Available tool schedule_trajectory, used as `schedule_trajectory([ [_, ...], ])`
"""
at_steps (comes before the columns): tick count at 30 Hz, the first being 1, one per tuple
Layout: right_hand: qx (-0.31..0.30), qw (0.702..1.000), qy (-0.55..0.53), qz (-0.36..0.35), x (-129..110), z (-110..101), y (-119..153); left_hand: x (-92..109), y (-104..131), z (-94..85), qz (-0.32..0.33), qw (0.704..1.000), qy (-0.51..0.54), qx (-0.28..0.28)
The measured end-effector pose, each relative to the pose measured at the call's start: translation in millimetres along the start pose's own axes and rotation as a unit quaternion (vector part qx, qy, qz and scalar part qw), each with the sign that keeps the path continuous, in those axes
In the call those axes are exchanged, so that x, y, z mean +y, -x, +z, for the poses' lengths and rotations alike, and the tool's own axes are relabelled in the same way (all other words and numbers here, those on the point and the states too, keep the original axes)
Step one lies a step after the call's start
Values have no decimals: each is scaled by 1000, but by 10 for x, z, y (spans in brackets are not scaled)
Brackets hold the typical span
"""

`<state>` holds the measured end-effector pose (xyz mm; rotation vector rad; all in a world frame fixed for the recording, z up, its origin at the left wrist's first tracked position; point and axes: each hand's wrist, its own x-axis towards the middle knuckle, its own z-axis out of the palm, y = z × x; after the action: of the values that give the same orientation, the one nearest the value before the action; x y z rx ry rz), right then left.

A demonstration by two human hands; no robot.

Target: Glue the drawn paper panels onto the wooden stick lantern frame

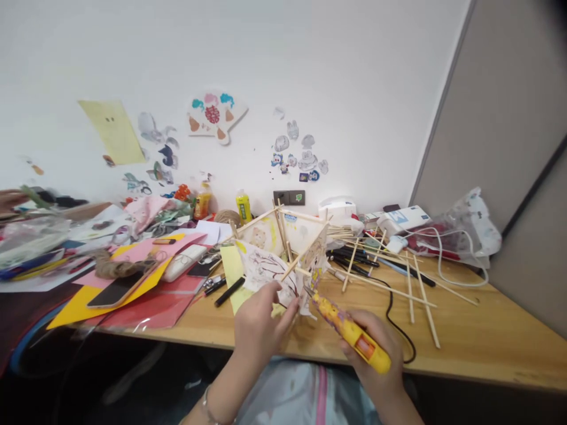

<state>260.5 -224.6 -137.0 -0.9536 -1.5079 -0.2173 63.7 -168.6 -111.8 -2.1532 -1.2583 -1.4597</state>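
A lantern-like frame of thin wooden sticks with drawn-on paper panels (266, 267) stands at the front middle of the table. My left hand (261, 319) is closed at its lower front edge, pinching a paper panel between thumb and fingers. My right hand (376, 348) is wrapped round a yellow pen-shaped tool (343, 327) with an orange inset and a narrow metal tip; it looks like a glue pen. The tip points up and left, close to the frame's lower right corner. Whether it touches the frame I cannot tell.
Loose wooden sticks (427, 301) and a black cable (390, 304) lie to the right. Black pens (354, 258) are behind. At left are a phone (117, 289), coloured paper (155, 304) and twine (117, 265). Bottles (243, 206) stand by the wall. Another person's hand (11, 200) shows far left.
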Motion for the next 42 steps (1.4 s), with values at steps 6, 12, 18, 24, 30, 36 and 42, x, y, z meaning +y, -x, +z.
schedule_trajectory([
  [6,13,999,2,37,50,58,57,93,-210,124,69,996,-61,-17],
  [12,9,999,-7,38,38,77,65,22,-146,55,95,994,-51,-21],
  [18,10,1000,-5,19,-13,139,47,17,-125,31,84,994,-59,-35],
  [24,-1,999,41,-17,-111,196,-77,39,-130,59,71,996,-43,-26],
  [30,-4,990,120,-68,-208,270,-128,-15,-85,6,61,998,-17,-30],
  [36,-5,983,164,-80,-189,222,-37,-22,-80,-21,52,998,-9,-43],
  [42,-17,982,175,-74,-178,178,7,-12,-55,9,40,998,14,-49],
])
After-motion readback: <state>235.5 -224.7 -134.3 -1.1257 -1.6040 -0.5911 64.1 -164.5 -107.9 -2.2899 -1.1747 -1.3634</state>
